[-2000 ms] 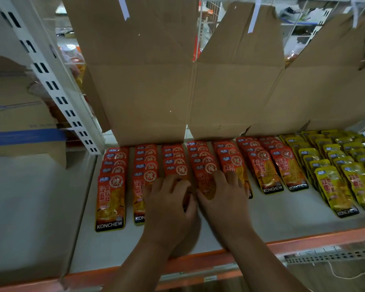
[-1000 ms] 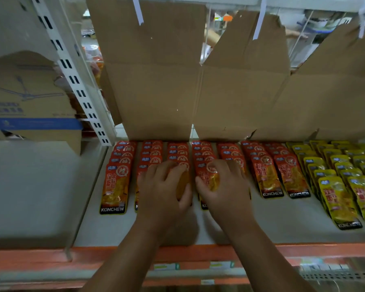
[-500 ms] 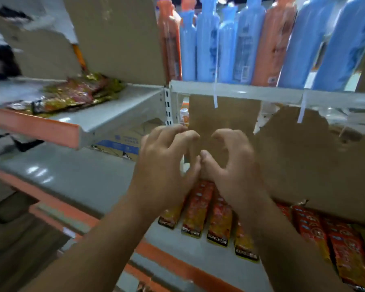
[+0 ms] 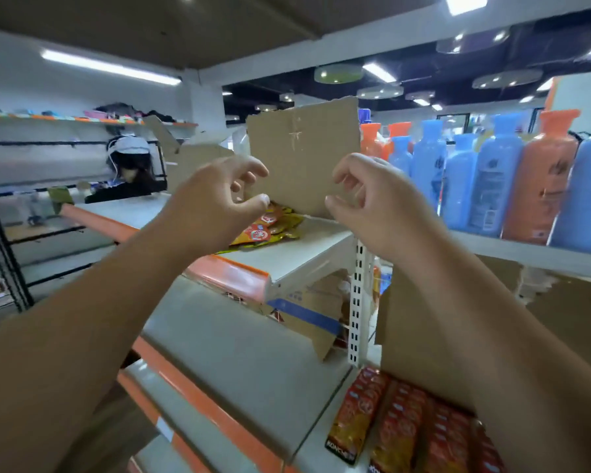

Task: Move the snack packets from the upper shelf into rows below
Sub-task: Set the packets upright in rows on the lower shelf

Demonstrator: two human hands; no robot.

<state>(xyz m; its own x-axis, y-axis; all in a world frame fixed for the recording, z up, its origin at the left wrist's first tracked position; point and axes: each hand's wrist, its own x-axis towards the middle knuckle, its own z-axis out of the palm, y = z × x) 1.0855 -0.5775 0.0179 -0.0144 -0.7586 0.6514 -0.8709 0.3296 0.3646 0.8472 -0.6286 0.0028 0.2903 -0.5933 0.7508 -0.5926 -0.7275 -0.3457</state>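
Both left hand (image 4: 215,203) and right hand (image 4: 376,206) empty, fingers loosely curled, before shop's white upper shelf (image 4: 304,249).

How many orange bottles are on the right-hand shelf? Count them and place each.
3. One orange bottle beside the cardboard sheet; one's cap peeks behind a blue bottle; one stands nearer, farther right. More may be hidden.

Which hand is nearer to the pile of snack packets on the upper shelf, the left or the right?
Left. The left hand hovers just above and left of the pile of snack packets, thumb close to it; the right hand is farther off, up and to its right.
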